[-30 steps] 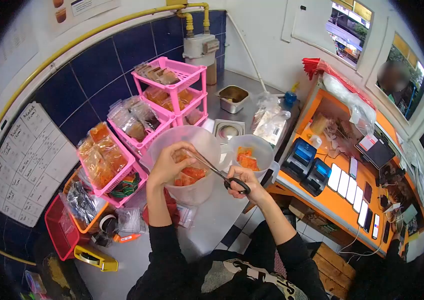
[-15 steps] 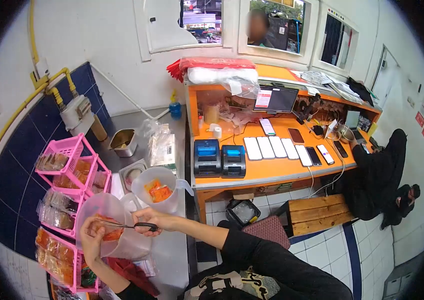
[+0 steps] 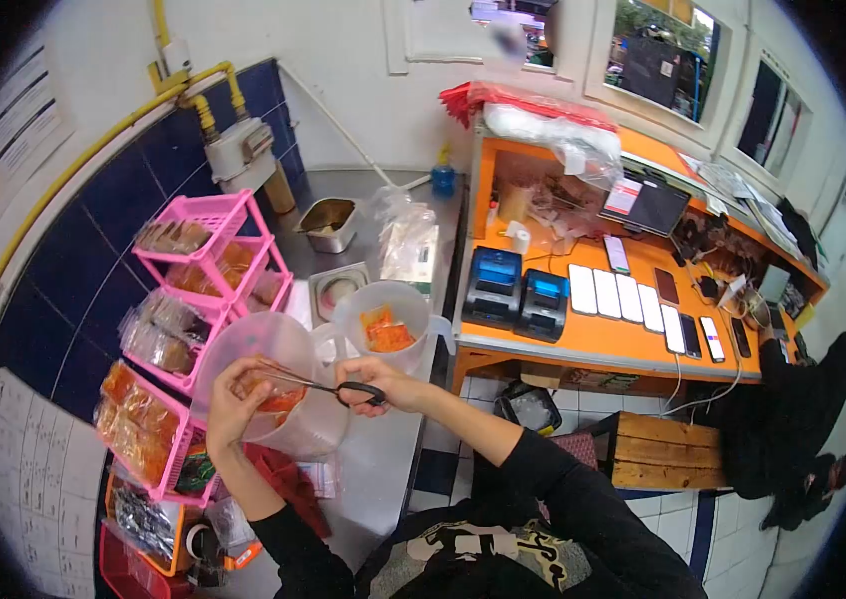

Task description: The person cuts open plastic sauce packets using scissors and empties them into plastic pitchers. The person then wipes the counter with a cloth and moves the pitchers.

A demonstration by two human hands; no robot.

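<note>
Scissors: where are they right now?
Head view, left of centre: the scissors are in the right hand, blades reaching toward the left hand over the larger translucent container.

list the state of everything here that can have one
Scissors: held in the right grip, blades open or shut unclear
Large tub: lidless, orange-red pieces inside
Left grip: curled, over the large tub
Small jug: lidless, orange pieces inside
Metal pan: uncovered
Pink baskets: loaded with bags
Five phones: screens white
</note>
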